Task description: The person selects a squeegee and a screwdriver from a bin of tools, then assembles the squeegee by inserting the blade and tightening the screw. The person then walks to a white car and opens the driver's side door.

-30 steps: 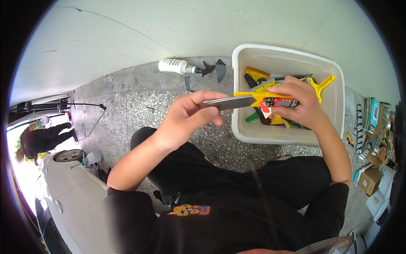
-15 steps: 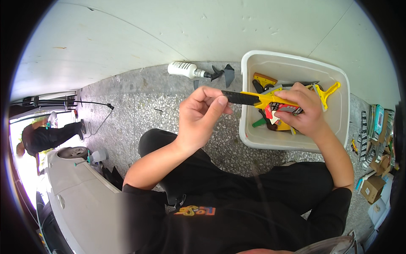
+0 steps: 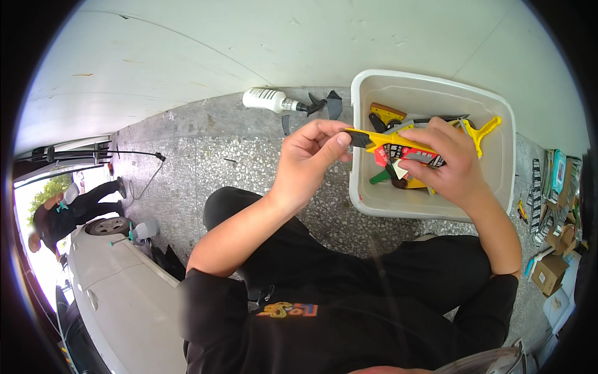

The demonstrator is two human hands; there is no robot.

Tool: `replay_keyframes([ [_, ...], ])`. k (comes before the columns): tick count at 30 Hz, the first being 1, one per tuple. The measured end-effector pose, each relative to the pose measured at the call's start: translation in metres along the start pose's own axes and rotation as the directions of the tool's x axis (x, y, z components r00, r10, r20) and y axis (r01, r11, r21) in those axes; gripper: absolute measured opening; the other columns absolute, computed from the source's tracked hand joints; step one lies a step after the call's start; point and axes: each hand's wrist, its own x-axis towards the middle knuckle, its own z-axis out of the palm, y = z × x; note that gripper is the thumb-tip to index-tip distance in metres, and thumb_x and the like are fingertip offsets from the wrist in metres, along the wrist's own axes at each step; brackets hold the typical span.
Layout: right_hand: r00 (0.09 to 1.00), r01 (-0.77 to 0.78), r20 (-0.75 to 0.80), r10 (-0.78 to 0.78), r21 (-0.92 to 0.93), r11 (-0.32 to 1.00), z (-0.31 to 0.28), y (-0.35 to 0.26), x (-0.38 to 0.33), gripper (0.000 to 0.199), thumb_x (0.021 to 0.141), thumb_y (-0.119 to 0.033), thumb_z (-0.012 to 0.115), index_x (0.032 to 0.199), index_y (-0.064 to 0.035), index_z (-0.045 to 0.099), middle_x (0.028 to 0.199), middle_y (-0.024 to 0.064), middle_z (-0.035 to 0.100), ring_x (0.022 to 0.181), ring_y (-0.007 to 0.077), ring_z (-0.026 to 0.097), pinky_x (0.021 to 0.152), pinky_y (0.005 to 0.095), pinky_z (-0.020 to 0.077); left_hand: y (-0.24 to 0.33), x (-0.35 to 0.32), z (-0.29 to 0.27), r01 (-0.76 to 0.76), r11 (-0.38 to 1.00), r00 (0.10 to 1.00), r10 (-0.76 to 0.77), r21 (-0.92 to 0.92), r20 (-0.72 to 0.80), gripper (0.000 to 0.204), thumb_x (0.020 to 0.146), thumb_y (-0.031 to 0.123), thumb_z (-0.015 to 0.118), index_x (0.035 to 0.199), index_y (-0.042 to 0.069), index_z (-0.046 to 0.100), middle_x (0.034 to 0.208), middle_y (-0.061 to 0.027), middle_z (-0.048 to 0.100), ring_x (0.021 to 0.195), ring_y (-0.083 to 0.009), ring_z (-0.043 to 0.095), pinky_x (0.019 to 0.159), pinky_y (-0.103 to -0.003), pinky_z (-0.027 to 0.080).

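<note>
My right hand [image 3: 451,163] is closed round a yellow utility knife [image 3: 371,138], held over the near-left part of the white bin. From the knife's left end sticks a short black blade strip [image 3: 358,138]. My left hand [image 3: 304,161] pinches the tip of that strip between thumb and forefinger. A red and black printed piece [image 3: 408,153] shows just below the knife by my right fingers; whether I hold it or it lies in the bin I cannot tell. Inside the bin [image 3: 498,171] lie a yellow-handled scraper [image 3: 482,134], a yellow-brown block tool [image 3: 387,113] and a green-handled tool [image 3: 380,177].
A white spray bottle [image 3: 265,100] lies by the wall, with dark scraps [image 3: 334,105] beside it. Boxes and packets [image 3: 551,274] are stacked at the right. On the left stands a pale car [image 3: 118,280]; another person [image 3: 81,209] stands beyond it with a spray bottle.
The black strip sticking out of the knife has become much shorter. My left hand has moved right, closer to my right hand. The other person has shifted posture.
</note>
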Motion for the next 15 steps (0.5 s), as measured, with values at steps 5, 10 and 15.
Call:
replay_keyframes([
  [5, 0.999, -0.039, 0.031, 0.043, -0.113, 0.993, -0.01, -0.009, 0.001, 0.035, 0.067, -0.019, 0.079, 0.097, -0.0083, 0.065, 0.073, 0.0039, 0.055, 0.059, 0.0191, 0.056, 0.05, 0.0284, 0.043, -0.011, 0.001, 0.001, 0.103, 0.984, 0.993, -0.109, -0.143, -0.035, 0.02, 0.092, 0.014, 0.059, 0.107, 0.001, 0.062, 0.092, -0.0045, 0.065, 0.076, -0.0086, 0.058, 0.074, -0.025, 0.049],
  [10, 0.995, -0.096, 0.015, 0.096, -0.006, 0.995, -0.013, 0.004, -0.006, 0.04, 0.062, -0.01, 0.079, 0.098, -0.0031, 0.063, 0.082, 0.0089, 0.062, 0.064, 0.0222, 0.054, 0.056, 0.0296, 0.0438, -0.007, 0.006, 0.0, 0.137, 0.931, 0.99, -0.124, -0.338, 0.062, 0.021, 0.094, 0.014, 0.055, 0.108, 0.0, 0.062, 0.089, -0.0034, 0.063, 0.077, -0.009, 0.057, 0.077, -0.026, 0.049],
  [15, 0.998, -0.062, 0.013, 0.062, -0.025, 0.998, -0.01, 0.008, -0.004, 0.04, 0.063, -0.009, 0.079, 0.099, -0.003, 0.062, 0.083, 0.009, 0.063, 0.065, 0.022, 0.054, 0.057, 0.0294, 0.0441, -0.007, 0.009, -0.001, 0.028, 0.961, 0.999, -0.017, -0.276, 0.04, 0.019, 0.093, 0.013, 0.056, 0.106, 0.001, 0.063, 0.088, -0.0029, 0.062, 0.077, -0.0088, 0.055, 0.076, -0.026, 0.048],
])
